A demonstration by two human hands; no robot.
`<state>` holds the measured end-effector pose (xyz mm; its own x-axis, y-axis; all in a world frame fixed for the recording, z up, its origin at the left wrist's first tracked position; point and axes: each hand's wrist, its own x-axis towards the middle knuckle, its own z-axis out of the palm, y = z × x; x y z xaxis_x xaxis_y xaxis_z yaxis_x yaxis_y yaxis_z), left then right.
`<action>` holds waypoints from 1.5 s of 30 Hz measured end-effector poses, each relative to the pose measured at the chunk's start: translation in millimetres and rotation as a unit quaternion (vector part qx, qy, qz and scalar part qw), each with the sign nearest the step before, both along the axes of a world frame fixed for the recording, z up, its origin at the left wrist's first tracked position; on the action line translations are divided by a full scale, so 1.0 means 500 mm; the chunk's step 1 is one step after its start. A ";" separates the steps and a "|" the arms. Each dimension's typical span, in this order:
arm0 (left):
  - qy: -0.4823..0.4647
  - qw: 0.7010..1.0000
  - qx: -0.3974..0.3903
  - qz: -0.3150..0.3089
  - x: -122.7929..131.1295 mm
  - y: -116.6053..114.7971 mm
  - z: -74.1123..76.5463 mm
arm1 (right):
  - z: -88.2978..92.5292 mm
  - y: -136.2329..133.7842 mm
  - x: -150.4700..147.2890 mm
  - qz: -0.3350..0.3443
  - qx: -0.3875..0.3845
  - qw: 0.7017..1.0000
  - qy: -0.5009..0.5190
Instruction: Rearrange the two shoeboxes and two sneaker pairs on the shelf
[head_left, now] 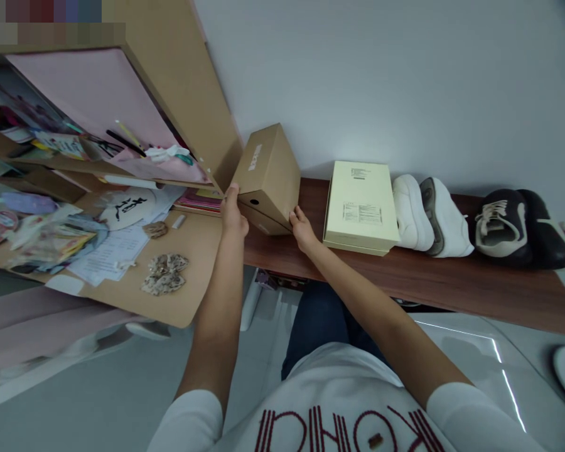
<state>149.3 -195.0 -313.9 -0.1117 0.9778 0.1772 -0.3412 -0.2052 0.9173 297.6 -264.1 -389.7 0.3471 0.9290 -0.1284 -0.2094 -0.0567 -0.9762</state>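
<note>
A brown cardboard shoebox [275, 179] stands tilted at the left end of the dark wooden bench [456, 285], close to the wall. My left hand [233, 213] grips its front left edge, thumb up, and my right hand [303, 228] holds its lower right corner. The fingertips of both hands are partly hidden by the box. To the right of it lies a pale yellow shoebox [361, 204] with printed labels. White sneakers [430, 216] stand beside that box, and a pair of dark shoes with pale laces [522, 227] is farther right.
On the left, a tan desk [202, 251] holds papers [108, 254], a scrunchie [166, 274] and a round white fan [129, 208]. The desk's upright side panel [179, 81] rises right beside the brown box. A white wall [381, 81] backs the bench.
</note>
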 end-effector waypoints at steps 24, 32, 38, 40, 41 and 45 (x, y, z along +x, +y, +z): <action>0.029 0.997 0.048 -0.043 0.031 -0.030 -0.039 | 0.107 -0.006 -0.010 -0.024 0.047 0.992 -0.113; -0.018 0.988 -0.113 -0.104 0.002 -0.032 -0.097 | 0.159 0.004 -0.025 -0.002 0.060 0.987 -0.149; -0.033 0.961 -0.257 -0.097 -0.005 -0.014 -0.163 | 0.135 -0.015 0.009 -0.003 0.110 0.987 -0.118; -0.038 0.953 -0.286 -0.095 0.003 -0.010 -0.177 | 0.132 -0.024 0.020 -0.012 0.120 0.986 -0.116; -0.043 0.949 -0.297 -0.098 0.007 -0.009 -0.181 | 0.132 -0.029 0.025 -0.016 0.120 0.986 -0.117; -0.080 0.947 -0.298 -0.088 0.017 -0.008 -0.185 | 0.129 -0.046 0.038 -0.020 0.111 0.986 -0.121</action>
<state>158.0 -198.9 -406.4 0.0831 0.9051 -0.4170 -0.4657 0.4052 0.7867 316.4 -287.2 -325.4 0.3801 0.9097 0.1673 0.0340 0.1670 -0.9854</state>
